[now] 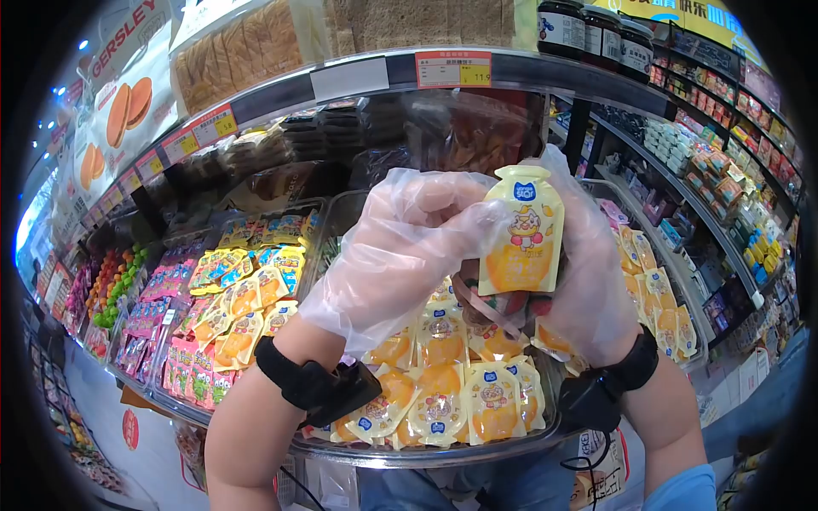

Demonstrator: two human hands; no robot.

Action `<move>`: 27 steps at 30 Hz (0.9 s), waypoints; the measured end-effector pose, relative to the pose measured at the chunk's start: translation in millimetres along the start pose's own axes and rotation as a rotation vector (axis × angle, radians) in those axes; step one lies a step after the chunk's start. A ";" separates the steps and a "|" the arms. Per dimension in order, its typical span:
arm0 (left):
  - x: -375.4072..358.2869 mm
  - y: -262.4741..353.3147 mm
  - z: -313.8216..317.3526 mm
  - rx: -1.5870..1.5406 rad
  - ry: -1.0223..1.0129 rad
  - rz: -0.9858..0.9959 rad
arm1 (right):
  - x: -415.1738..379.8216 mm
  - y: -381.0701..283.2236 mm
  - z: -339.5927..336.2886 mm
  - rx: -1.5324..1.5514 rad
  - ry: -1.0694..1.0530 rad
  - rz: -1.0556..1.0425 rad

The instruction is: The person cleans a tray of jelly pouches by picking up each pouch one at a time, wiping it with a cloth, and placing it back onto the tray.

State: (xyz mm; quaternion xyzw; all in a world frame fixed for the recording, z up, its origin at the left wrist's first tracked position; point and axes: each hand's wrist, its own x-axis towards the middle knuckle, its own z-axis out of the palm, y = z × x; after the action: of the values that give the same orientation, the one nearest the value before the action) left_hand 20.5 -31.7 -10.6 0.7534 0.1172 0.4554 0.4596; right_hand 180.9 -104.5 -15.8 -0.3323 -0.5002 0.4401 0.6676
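A yellow jelly pouch (521,234) with an orange fruit print is held upright above the middle tray. My left hand (417,243), in a clear plastic glove, pinches its left edge. My right hand (592,264), also gloved, is closed round its right side. Behind and below the pouch, between the hands, a dark and reddish packet (498,311) shows only in part. Below the hands, similar yellow pouches (439,400) lie in rows in a clear tray (426,457).
Left of the hands, another tray holds yellow and pink packets (192,370). Overhead runs a shelf edge with price tags (453,70), carrying bread packs (239,60) and dark jars (601,36). Stocked shelves (699,162) stand at the right.
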 end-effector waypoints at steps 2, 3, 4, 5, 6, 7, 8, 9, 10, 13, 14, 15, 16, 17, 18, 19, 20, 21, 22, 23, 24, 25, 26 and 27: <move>0.1 1.1 -0.2 -0.018 0.002 -0.011 | 0.6 -0.2 -2.5 -0.067 -0.007 -0.004; 1.0 1.3 -1.8 -0.003 -0.027 -0.034 | 2.0 0.0 -4.6 -0.067 -0.007 -0.004; 1.7 1.5 -2.7 0.012 -0.058 -0.057 | 4.4 0.5 -7.2 0.041 0.015 0.049; 0.7 3.4 -1.8 0.012 -0.059 -0.057 | 5.8 1.8 -9.0 0.150 0.037 0.103; -1.1 6.9 -0.3 -0.015 -0.013 -0.160 | 5.9 4.1 -8.4 0.150 0.038 0.102; -2.2 9.3 0.7 -0.041 0.033 -0.263 | 5.9 7.1 -6.2 0.170 0.057 0.039; -1.8 10.1 -0.8 -0.039 0.036 -0.265 | 5.5 9.4 -4.9 0.192 0.072 -0.023; 0.6 9.6 -5.6 0.048 0.017 -0.236 | 8.2 15.1 -13.5 0.203 0.066 -0.023; 3.3 9.1 -10.9 0.139 0.000 -0.204 | 13.2 21.1 -29.1 -0.376 -0.038 -0.290; 14.6 -13.5 -33.8 0.156 0.169 -0.075 | 11.6 17.8 -39.1 -0.861 -0.171 -0.471; 14.8 -19.5 -53.1 0.196 0.147 -0.131 | 5.7 25.2 -45.6 -1.044 -0.098 -0.570; 15.7 -8.3 -63.4 0.230 0.122 -0.188 | 4.6 27.0 -45.2 -1.229 -0.007 -0.662; 10.2 0.4 -67.0 0.251 0.216 -0.336 | 9.0 21.4 -45.2 -1.086 -0.195 -0.491; 4.8 14.1 -75.9 0.430 0.198 -0.430 | 15.9 23.5 -44.4 -1.070 -0.188 -0.502; -3.0 17.4 -92.6 0.576 0.225 -0.563 | 23.9 30.8 -44.2 -0.214 -0.095 0.001; -10.0 27.2 -95.0 0.795 0.357 -0.612 | 25.8 35.1 -42.7 0.654 0.003 0.486; -19.8 24.6 -114.2 0.878 0.373 -0.657 | 16.6 26.7 -24.7 0.371 0.072 0.357; -29.7 24.8 -130.6 0.871 0.335 -0.675 | 16.5 26.7 -22.9 0.382 0.074 0.360; -42.7 22.6 -145.0 0.967 0.339 -0.709 | 19.8 26.9 -21.3 0.434 0.076 0.405; -54.7 18.9 -157.0 1.059 0.347 -0.746 | 21.3 29.0 -19.9 0.481 0.076 0.454; -64.2 13.1 -168.1 1.058 0.355 -0.763 | 18.3 35.0 -27.0 0.531 -0.080 0.438; -73.8 7.6 -175.7 1.185 0.305 -0.792 | 13.2 33.1 -26.1 0.532 -0.085 0.461; -84.6 2.1 -180.3 1.307 0.248 -0.822 | 8.4 26.7 -25.1 0.478 -0.179 0.396; -90.6 2.8 -177.0 1.299 0.250 -0.843 | 8.1 22.3 -25.3 0.423 -0.272 0.325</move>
State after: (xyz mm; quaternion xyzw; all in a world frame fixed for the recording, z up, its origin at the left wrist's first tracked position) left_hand -171.2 16.6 -32.0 0.7063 0.6871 0.1644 0.0445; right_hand 200.4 -88.4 -39.6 -0.1996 -0.4227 0.6759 0.5698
